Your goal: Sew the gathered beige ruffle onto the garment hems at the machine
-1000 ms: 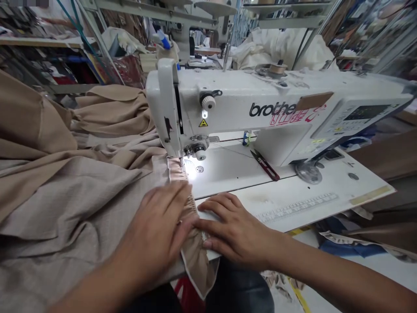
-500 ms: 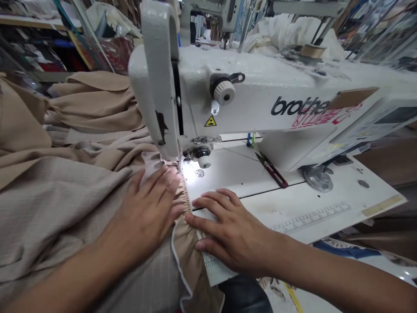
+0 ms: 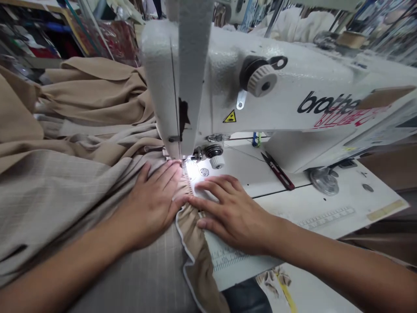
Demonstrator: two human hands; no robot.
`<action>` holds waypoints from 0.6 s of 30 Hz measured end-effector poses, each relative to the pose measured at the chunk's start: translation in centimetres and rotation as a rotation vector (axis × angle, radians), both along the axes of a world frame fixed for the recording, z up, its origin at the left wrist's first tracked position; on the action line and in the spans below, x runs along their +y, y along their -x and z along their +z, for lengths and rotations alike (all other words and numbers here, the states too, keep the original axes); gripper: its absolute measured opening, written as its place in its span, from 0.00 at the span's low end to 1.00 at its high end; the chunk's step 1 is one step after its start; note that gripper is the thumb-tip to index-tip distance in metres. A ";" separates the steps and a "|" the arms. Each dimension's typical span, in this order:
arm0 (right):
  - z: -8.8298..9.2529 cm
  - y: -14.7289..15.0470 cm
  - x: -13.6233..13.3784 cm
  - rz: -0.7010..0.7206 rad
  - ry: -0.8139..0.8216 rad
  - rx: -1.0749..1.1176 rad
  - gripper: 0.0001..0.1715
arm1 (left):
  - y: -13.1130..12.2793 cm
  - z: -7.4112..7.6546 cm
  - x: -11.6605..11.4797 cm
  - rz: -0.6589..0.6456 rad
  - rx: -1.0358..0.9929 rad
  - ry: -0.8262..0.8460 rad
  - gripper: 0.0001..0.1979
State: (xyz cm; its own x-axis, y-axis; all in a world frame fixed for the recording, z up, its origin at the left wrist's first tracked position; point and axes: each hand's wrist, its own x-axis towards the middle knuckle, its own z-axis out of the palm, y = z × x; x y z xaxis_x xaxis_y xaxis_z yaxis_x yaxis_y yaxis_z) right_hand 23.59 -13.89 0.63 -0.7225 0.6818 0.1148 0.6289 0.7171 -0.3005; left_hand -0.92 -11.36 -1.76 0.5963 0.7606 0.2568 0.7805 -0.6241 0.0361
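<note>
My left hand (image 3: 156, 198) lies flat on the cloth, its fingertips close to the lit presser foot (image 3: 185, 163) of a white sewing machine (image 3: 224, 87). Under and beside it runs a gathered tan ruffle (image 3: 198, 250) with a pale edge, lying over light grey checked fabric (image 3: 143, 278). My right hand (image 3: 231, 213) rests palm down at the ruffle's right edge. Its index fingertip touches the gathers close to my left thumb, and its other fingers stretch over the machine bed. Both hands are open. The needle is too small to make out.
Dark red thread snips (image 3: 278, 171) lie on the bed, right of the needle area. A clear bobbin-like disc (image 3: 324, 180) sits farther right. Rulers (image 3: 325, 219) are marked on the table's front. Tan fabric (image 3: 100, 91) is heaped at the left.
The ruffle has fed farther toward the presser foot, with my right hand moving forward along it. My left hand stays near the foot. The camera view has moved closer to the machine.
</note>
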 end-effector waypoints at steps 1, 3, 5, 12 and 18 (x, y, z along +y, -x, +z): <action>0.0 0.1 0.4 -0.003 -0.005 -0.004 0.30 | 0.0 0.0 0.5 0.007 -0.001 0.025 0.34; -0.1 0.3 1.0 -0.013 -0.019 -0.020 0.30 | 0.1 0.0 1.4 0.013 0.002 0.054 0.36; 0.0 0.4 1.2 -0.020 -0.030 -0.032 0.30 | 0.0 0.1 2.0 0.009 0.009 0.055 0.36; 0.1 0.5 1.1 -0.033 0.023 -0.040 0.30 | 1.1 1.3 -1.0 0.071 -0.136 -0.081 0.27; 0.3 -1.2 -0.5 -0.021 0.132 0.029 0.34 | 3.1 2.4 -5.8 0.011 -0.051 -0.105 0.20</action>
State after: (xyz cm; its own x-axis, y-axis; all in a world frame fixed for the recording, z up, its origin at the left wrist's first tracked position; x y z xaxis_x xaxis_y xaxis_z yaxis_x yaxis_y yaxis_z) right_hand 24.77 -14.34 0.91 -0.7053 0.7076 0.0437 0.6332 0.6565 -0.4101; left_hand -4.01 -17.19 0.68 0.5722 0.7342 0.3654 0.7862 -0.6179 0.0105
